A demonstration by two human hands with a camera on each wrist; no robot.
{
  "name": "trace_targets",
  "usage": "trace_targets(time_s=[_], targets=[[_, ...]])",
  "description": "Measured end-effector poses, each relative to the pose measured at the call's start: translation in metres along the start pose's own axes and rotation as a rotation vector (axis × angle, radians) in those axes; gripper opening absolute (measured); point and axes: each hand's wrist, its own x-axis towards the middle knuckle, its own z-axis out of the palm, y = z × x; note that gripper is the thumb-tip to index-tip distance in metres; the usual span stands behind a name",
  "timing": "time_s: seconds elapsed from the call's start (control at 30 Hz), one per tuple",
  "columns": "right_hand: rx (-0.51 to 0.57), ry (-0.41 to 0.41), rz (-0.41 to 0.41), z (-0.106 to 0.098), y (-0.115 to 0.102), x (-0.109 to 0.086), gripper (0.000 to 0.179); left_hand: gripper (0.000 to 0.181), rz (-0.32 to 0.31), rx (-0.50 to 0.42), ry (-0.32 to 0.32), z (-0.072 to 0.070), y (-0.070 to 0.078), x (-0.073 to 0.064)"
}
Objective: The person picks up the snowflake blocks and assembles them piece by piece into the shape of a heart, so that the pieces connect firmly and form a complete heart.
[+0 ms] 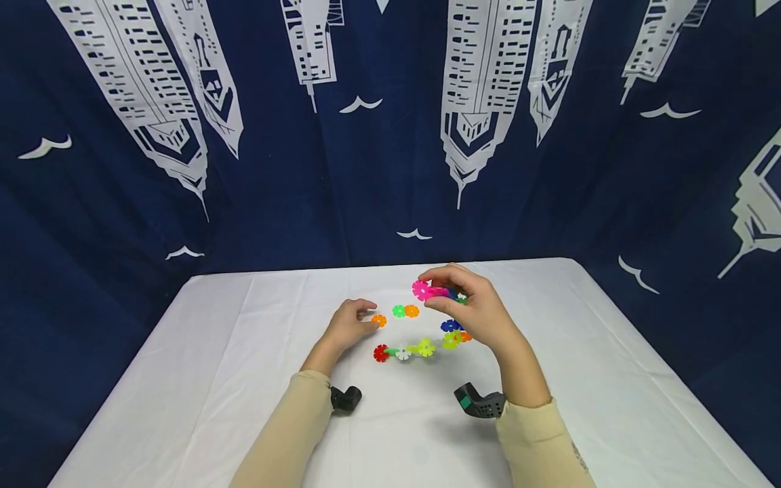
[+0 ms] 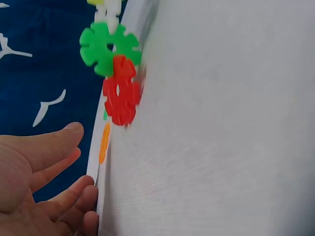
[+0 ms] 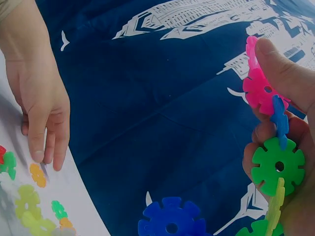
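My right hand [image 1: 466, 298] is raised above the table and pinches the end of a chain of flower-shaped interlocking discs between thumb and fingers. Its top pieces are pink discs [image 1: 421, 290]; below them in the right wrist view come a blue disc [image 3: 279, 120], a green disc [image 3: 278, 166] and a yellow disc [image 3: 275, 206]. My left hand [image 1: 350, 325] hovers at the table beside a loose orange disc [image 1: 379, 320], fingers parted and nothing between them. In the left wrist view, a red disc [image 2: 122, 93] is slotted into a green disc [image 2: 101, 49].
Joined discs, among them a white disc [image 1: 403, 354] and a yellow disc [image 1: 426, 348], curve across the white-covered table [image 1: 213, 379]. A light-green disc [image 1: 398, 311] and another orange disc [image 1: 411, 311] lie farther back. A dark blue curtain [image 1: 378, 169] hangs behind.
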Motion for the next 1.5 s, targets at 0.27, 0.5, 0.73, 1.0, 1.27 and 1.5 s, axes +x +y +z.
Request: trace_targets(time_s=[0.27, 0.5, 0.73, 1.0, 1.27, 1.5], targets=[[0.048, -0.017, 0.041, -0.003, 0.001, -0.002, 0.031, 0.034, -0.021, 0.217, 0.064, 0.013, -0.003, 0.006], [0.061, -0.028, 0.057, 0.000, 0.004, -0.002, 0.030, 0.022, -0.047, 0.226, 0.131, 0.018, -0.003, 0.002], [0.056, -0.040, 0.071, 0.003, 0.002, -0.001, 0.031, 0.023, -0.055, 0.117, 0.205, 0.017, -0.011, 0.001], [0.048, -0.037, 0.093, 0.007, 0.000, 0.000, 0.030, 0.025, -0.053, -0.192, 0.234, 0.010, -0.023, -0.001], [0.027, -0.020, 0.101, 0.005, -0.002, 0.000, 0.030, 0.014, -0.060, -0.397, 0.264, -0.013, -0.004, -0.009], [0.019, -0.012, 0.080, 0.004, -0.002, 0.000, 0.030, 0.010, 0.108, -0.546, 0.199, -0.041, 0.046, -0.030]])
